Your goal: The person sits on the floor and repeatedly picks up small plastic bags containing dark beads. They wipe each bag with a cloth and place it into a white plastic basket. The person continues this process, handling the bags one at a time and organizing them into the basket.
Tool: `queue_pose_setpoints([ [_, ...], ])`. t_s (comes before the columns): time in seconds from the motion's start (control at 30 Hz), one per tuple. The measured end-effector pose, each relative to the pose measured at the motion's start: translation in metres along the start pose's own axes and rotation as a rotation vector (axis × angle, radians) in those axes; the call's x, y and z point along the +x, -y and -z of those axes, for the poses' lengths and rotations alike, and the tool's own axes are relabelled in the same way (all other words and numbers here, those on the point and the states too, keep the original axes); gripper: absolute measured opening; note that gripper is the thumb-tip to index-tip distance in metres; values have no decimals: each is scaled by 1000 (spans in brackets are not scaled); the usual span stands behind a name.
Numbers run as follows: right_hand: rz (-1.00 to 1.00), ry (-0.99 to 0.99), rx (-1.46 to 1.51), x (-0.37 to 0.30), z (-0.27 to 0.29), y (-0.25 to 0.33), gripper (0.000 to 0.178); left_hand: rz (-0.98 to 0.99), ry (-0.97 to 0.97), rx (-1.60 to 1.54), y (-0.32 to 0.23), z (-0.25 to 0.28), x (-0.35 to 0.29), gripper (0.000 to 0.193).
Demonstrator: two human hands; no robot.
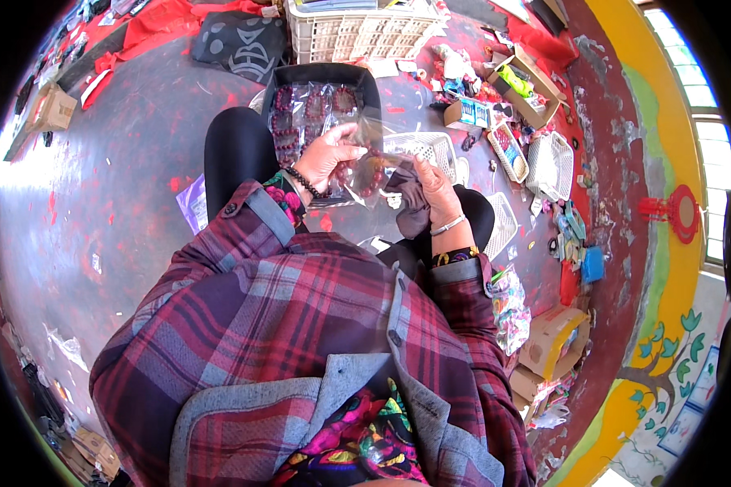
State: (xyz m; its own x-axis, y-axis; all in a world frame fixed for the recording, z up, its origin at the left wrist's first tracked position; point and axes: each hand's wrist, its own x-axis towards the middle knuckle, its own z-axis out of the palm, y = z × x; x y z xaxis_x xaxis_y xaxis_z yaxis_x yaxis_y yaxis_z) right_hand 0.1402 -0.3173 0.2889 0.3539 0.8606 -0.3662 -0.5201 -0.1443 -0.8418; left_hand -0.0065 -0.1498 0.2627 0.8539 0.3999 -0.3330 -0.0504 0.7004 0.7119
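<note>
Forearms (pixel 248 217) extend forward, left grip (pixel 326 161) and right grip (pixel 439 193) pinching near each other.

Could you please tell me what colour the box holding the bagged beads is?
The box is black; it shows best in the head view.

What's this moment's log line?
left hand: pinching clear bag | right hand: pinching same bag | dark cloth by right hand | black tray: bagged beads

Apparently an informal workroom (its wall (pixel 676 162) bears a painted tree (pixel 664 380)): a black tray (pixel 325 72) of bagged red beads (pixel 315 105), a white crate (pixel 357 39), baskets (pixel 551 166) and cardboard boxes (pixel 551 345) occupy the scuffed floor (pixel 122 203).
</note>
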Motion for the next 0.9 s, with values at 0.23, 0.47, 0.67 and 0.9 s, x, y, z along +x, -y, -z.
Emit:
queue_pose_setpoints([
  [0.23, -49, -80, -45, 8, 20, -20, 22, 34, 219, 268, -21, -1, -5, 53],
  [0.47, 33, -152, 230, -15, -36, 27, 17, 95, 392, -572, -27, -22, -14, 71],
  [0.67, -52, -195, 91, 8, -37, 12, 19, 46, 297, -756, -11, -17, -4, 61],
  [0.9, 261, -377, 23, -10, -15, 44, 11, 67, 391, -748, -14, -11, -10, 62],
])
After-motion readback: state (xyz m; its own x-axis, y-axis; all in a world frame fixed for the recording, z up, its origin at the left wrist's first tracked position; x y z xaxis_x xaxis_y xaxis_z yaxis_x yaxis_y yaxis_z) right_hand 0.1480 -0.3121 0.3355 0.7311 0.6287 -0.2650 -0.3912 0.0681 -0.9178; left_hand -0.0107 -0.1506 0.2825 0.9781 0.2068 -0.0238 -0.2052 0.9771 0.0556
